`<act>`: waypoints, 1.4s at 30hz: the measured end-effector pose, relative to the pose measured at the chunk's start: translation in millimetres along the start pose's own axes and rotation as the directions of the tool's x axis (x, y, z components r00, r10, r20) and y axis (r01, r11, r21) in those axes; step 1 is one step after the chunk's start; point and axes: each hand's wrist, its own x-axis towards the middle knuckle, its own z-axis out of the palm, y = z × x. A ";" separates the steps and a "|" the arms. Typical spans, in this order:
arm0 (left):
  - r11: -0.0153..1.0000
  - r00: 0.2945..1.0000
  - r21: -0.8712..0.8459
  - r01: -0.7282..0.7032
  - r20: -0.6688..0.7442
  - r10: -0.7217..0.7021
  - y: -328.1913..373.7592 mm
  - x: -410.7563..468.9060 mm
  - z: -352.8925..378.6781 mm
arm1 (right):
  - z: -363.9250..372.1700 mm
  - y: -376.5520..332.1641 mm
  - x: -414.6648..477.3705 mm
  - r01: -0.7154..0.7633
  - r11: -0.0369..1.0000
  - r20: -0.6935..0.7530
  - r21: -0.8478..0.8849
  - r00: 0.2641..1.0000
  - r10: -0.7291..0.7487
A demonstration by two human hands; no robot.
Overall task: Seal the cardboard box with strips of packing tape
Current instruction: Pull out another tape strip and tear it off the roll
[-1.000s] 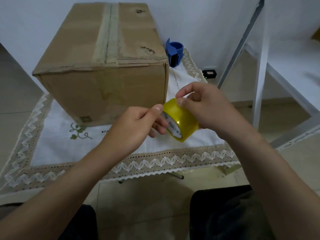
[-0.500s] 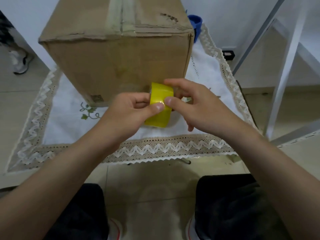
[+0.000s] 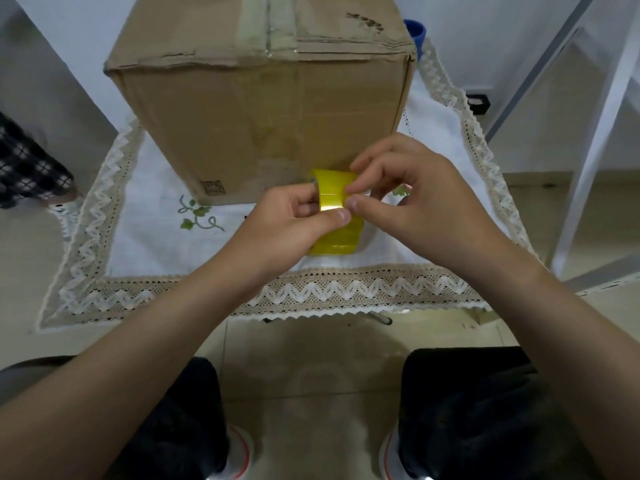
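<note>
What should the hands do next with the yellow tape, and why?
Probably peel the tape's end loose and pull out a first strip. The left hand grips the yellow tape roll, the right hand pinches at its outer face, and no strip hangs free yet, so nothing can go on the cardboard box until then.

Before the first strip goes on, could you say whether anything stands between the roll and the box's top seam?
Nothing visible: left hand and right hand hold the roll before the box; its top seam lies clear.
</note>
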 end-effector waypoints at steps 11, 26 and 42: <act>0.995 0.994 0.073 -0.061 -0.088 0.067 -5.9 -7.0 -4.7 | 0.2 -0.7 5.0 0.010 0.998 -0.027 -0.054 1.000 -0.012; 0.944 0.963 0.275 -0.184 -0.142 0.229 -6.9 -14.5 0.1 | 12.1 -0.1 6.8 0.047 0.968 0.077 -0.245 0.997 -0.029; 0.900 0.963 0.409 -0.148 -0.146 0.225 -10.9 -11.3 -5.7 | 2.9 10.7 10.3 0.132 0.957 0.071 -0.259 0.991 -0.117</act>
